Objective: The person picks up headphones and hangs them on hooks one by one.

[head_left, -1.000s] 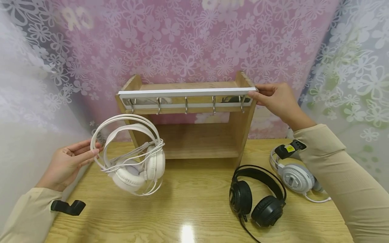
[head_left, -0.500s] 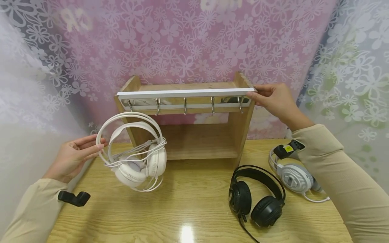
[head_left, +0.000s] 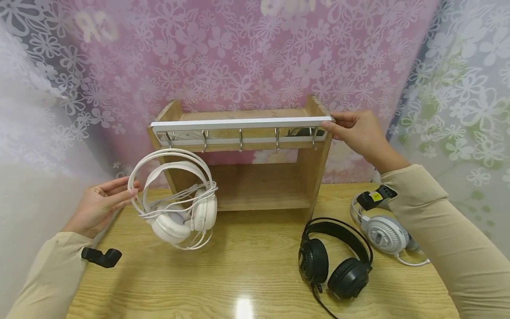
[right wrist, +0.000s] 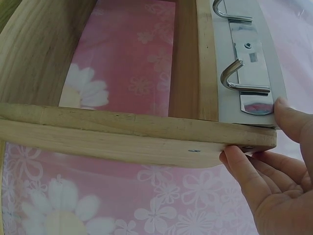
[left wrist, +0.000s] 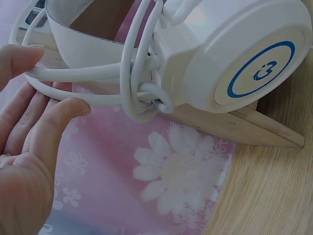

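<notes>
My left hand (head_left: 101, 204) pinches the outer headband of white headphones (head_left: 206, 212), thumb on one side and fingers on the other. They hang above the table in front of the shelf's left side, their white cable looped around them. A blue ring logo marks the ear cup (left wrist: 259, 68) in the left wrist view. My right hand (head_left: 360, 135) grips the upper right corner of a wooden shelf (head_left: 259, 181). In the right wrist view its thumb rests at the end of the hook rail (right wrist: 249, 73), and its fingers lie against the wooden side panel (right wrist: 122, 137).
Several metal hooks, one of them a middle hook (head_left: 241, 141), line the rail on the shelf's front. Black headphones (head_left: 350, 277) lie on the wooden table (head_left: 191, 283) at front right. Behind them, partly under the right forearm, lies a grey-white headset (head_left: 384, 232). A floral curtain (head_left: 239, 53) hangs behind.
My left hand has brought the white headphones slightly right and up, closer to the shelf, then nearly stopped. My right hand keeps its grip on the shelf corner.
</notes>
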Available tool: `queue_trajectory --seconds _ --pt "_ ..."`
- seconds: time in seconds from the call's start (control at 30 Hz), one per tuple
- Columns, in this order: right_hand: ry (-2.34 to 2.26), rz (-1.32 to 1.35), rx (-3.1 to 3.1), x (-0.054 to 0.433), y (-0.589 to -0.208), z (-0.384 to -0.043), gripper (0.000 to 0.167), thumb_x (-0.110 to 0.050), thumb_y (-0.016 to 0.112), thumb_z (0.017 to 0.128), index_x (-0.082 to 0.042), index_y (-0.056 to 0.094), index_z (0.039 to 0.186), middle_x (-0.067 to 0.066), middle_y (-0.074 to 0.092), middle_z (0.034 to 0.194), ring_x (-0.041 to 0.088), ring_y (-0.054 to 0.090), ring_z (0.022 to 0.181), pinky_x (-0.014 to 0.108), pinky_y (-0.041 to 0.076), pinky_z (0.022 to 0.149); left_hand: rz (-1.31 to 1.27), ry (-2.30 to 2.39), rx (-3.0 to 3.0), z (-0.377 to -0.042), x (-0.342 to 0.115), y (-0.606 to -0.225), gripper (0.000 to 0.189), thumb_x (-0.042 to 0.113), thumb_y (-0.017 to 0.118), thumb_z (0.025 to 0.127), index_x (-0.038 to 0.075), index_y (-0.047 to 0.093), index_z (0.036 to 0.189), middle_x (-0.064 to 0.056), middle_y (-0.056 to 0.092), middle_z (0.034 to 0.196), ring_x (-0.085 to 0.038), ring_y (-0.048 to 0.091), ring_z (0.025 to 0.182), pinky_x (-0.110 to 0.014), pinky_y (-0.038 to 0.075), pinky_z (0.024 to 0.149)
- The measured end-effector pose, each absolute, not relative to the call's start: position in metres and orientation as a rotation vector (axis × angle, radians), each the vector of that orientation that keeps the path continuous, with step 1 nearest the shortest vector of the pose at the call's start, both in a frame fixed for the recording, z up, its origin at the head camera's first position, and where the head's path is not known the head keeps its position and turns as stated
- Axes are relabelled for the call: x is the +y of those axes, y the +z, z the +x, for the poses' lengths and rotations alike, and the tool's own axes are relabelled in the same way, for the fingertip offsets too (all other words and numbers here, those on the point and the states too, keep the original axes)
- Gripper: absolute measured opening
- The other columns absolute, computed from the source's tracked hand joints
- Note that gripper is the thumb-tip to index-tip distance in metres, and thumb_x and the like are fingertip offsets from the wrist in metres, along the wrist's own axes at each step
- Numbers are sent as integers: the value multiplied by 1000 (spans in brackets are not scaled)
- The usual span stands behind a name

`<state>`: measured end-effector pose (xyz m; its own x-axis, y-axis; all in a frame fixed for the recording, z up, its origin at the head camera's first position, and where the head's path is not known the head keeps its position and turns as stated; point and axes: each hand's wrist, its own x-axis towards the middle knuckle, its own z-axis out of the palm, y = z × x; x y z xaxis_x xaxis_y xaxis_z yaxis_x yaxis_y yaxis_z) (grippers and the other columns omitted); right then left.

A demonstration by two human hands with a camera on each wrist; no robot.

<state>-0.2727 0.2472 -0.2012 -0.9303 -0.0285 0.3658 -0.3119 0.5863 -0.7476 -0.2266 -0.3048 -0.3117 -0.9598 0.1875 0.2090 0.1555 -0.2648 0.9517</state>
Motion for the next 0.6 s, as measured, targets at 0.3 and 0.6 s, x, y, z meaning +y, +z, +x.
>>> queue_trajectory --seconds 0.3,0.6 --pt "1267 285 -2496 247 -201 -273 58 -40 68 87 -2 59 130 21 64 118 -6 65 79 20 55 73 415 2390 1948 -235 -301 -310 36 -13 57 89 12 71 111 -4 73 102 -13 68 98 -22 53 83" --pt "1269 293 -2489 246 -202 -273 57 -39 68 88 -2 59 129 21 64 118 -6 64 80 18 54 71 392 2338 2061 -241 -299 -307 35 -9 62 88 17 72 109 1 74 100 -9 69 93 -20 52 81"
